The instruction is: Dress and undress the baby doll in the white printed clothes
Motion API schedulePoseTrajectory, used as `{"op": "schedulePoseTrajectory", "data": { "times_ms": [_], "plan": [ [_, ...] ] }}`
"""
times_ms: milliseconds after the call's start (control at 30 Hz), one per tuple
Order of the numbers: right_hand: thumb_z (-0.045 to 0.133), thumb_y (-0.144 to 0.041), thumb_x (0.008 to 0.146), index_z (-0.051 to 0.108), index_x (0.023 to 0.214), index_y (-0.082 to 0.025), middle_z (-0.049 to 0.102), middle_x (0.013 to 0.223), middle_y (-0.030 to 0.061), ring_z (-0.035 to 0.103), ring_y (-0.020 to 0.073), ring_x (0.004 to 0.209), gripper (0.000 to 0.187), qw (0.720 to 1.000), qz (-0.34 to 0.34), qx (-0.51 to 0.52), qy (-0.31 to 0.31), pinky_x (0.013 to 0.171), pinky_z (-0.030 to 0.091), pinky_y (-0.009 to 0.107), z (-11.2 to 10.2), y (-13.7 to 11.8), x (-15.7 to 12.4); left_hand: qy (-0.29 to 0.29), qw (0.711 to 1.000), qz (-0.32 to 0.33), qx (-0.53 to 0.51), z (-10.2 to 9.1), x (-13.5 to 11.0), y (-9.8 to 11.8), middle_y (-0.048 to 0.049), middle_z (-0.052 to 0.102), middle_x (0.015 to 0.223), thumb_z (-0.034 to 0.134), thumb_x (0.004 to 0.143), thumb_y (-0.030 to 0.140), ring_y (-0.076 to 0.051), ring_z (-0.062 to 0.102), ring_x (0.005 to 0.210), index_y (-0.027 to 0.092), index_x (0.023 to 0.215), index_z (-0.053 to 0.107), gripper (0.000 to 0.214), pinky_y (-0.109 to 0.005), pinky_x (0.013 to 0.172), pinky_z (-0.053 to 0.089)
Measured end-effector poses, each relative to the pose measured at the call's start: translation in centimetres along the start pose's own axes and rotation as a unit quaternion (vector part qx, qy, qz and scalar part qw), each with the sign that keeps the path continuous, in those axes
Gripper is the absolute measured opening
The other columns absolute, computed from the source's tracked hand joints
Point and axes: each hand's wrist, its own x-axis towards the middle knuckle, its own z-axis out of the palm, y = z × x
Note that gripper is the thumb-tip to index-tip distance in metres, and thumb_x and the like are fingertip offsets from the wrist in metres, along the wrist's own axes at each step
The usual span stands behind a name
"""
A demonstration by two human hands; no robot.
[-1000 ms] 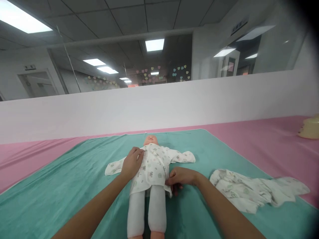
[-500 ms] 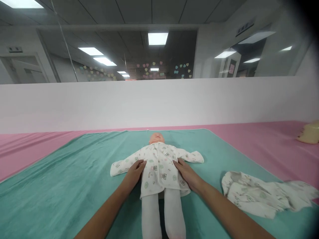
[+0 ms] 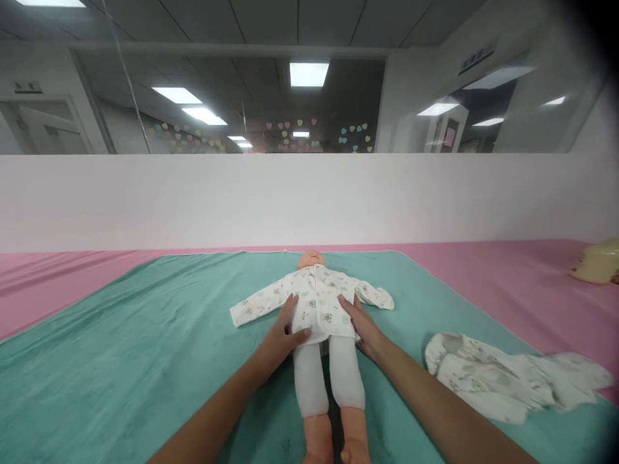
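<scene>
A baby doll (image 3: pixel 319 322) lies on its back on a teal towel (image 3: pixel 145 348), head away from me. It wears a white printed top (image 3: pixel 314 303) and white leggings (image 3: pixel 329 380), with bare feet toward me. My left hand (image 3: pixel 285 332) lies flat against the doll's left flank, thumb across the hem of the top. My right hand (image 3: pixel 360 325) lies flat along the other flank, fingers stretched toward the sleeve. Neither hand grips anything.
A second white printed garment (image 3: pixel 507 380) lies crumpled on the towel at the right. The towel covers a pink sheet (image 3: pixel 507 277). A cream-coloured object (image 3: pixel 599 261) sits at the far right edge. A white partition wall (image 3: pixel 309 200) runs behind the bed.
Both hands went from the doll's chest and hem to lying flat on its two sides. The doll now sits farther from me, feet showing, and my left thumb has slid across the hem.
</scene>
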Motion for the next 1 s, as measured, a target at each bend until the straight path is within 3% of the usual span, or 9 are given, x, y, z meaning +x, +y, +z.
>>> {"op": "schedulePoseTrajectory", "data": {
  "times_ms": [167, 300, 400, 467, 533, 633, 700, 800, 1000],
  "plan": [
    [0.055, -0.049, 0.078, 0.042, 0.123, -0.028, 0.047, 0.129, 0.0050, 0.049, 0.0227, 0.113, 0.052, 0.990, -0.027, -0.130, 0.044, 0.096, 0.041, 0.040, -1.0, -0.1, -0.1, -0.078, 0.992, 0.056, 0.086, -1.5, -1.2, -0.3, 0.0073, -0.014, 0.148, 0.062, 0.073, 0.046, -0.027, -0.001, 0.137, 0.036, 0.139, 0.020, 0.079, -0.039, 0.109, 0.026],
    [0.059, -0.049, 0.073, 0.044, 0.116, -0.023, 0.042, 0.125, 0.0082, 0.042, 0.0248, 0.115, 0.053, 0.911, -0.145, -0.355, 0.150, 0.096, 0.037, 0.042, -1.8, -1.4, -1.7, -0.101, 0.986, 0.076, 0.112, -2.5, -2.2, 0.2, 0.0045, -0.002, 0.150, 0.056, 0.079, 0.035, -0.025, 0.013, 0.136, 0.037, 0.138, 0.019, 0.070, -0.037, 0.106, 0.031],
    [0.057, -0.045, 0.075, 0.049, 0.099, -0.023, 0.048, 0.108, 0.0044, 0.048, 0.0198, 0.098, 0.034, 0.853, -0.197, -0.480, 0.053, 0.085, 0.043, 0.035, -1.2, -3.0, -3.9, -0.066, 0.981, 0.108, 0.150, -1.9, -2.0, -0.4, -0.0051, 0.009, 0.149, 0.062, 0.072, 0.028, -0.026, 0.025, 0.131, 0.032, 0.140, 0.012, 0.085, -0.037, 0.101, 0.036],
    [0.058, -0.045, 0.075, 0.048, 0.088, -0.023, 0.048, 0.097, 0.0021, 0.048, 0.0164, 0.083, 0.028, 0.824, -0.176, -0.537, -0.024, 0.072, 0.044, 0.031, -0.3, -3.7, -5.3, 0.007, 0.972, 0.144, 0.184, -1.1, -1.6, -1.1, -0.0112, 0.018, 0.144, 0.066, 0.067, 0.026, -0.027, 0.031, 0.127, 0.028, 0.140, 0.009, 0.092, -0.038, 0.098, 0.038],
    [0.058, -0.043, 0.075, 0.046, 0.082, -0.022, 0.047, 0.090, 0.0008, 0.046, 0.0145, 0.074, 0.025, 0.799, -0.161, -0.577, -0.052, 0.064, 0.042, 0.028, 0.7, -3.9, -6.0, 0.079, 0.959, 0.156, 0.223, -0.4, -1.3, -1.8, -0.0127, 0.029, 0.137, 0.063, 0.069, 0.025, -0.026, 0.041, 0.118, 0.025, 0.137, 0.015, 0.083, -0.037, 0.090, 0.043],
    [0.052, -0.036, 0.081, 0.043, 0.074, -0.021, 0.047, 0.082, 0.0000, 0.044, 0.0142, 0.071, 0.019, 0.766, -0.169, -0.618, -0.047, 0.063, 0.039, 0.028, 1.6, -3.5, -6.3, 0.115, 0.953, 0.081, 0.269, -0.3, -0.9, -2.0, -0.0081, 0.053, 0.108, 0.051, 0.073, 0.018, -0.020, 0.056, 0.086, 0.023, 0.126, 0.034, 0.055, -0.030, 0.068, 0.045],
    [0.046, -0.031, 0.085, 0.042, 0.072, -0.021, 0.047, 0.080, 0.0002, 0.044, 0.0151, 0.073, 0.017, 0.746, -0.183, -0.638, -0.046, 0.065, 0.038, 0.029, 1.8, -3.3, -6.2, 0.117, 0.952, 0.029, 0.281, -0.7, -0.9, -1.6, -0.0027, 0.057, 0.083, 0.043, 0.072, 0.012, -0.017, 0.054, 0.069, 0.021, 0.115, 0.044, 0.044, -0.026, 0.060, 0.041],
    [0.039, -0.030, 0.089, 0.041, 0.072, -0.021, 0.048, 0.078, 0.0004, 0.045, 0.0153, 0.072, 0.019, 0.739, -0.195, -0.643, -0.040, 0.064, 0.036, 0.029, 1.8, -3.4, -6.3, 0.136, 0.953, 0.023, 0.269, -1.5, -1.0, -0.5, -0.0016, 0.058, 0.076, 0.037, 0.068, 0.006, -0.017, 0.053, 0.069, 0.021, 0.100, 0.052, 0.038, -0.026, 0.061, 0.039],
    [0.034, -0.036, 0.091, 0.037, 0.071, -0.021, 0.045, 0.073, -0.0005, 0.043, 0.0136, 0.065, 0.025, 0.787, -0.208, -0.581, 0.020, 0.061, 0.036, 0.028, 1.7, -4.4, -6.8, 0.225, 0.959, 0.032, 0.171, -2.5, -1.5, 0.8, 0.0008, 0.060, 0.076, 0.037, 0.071, 0.013, -0.016, 0.054, 0.068, 0.022, 0.092, 0.054, 0.028, -0.024, 0.060, 0.040]
  ]
}}
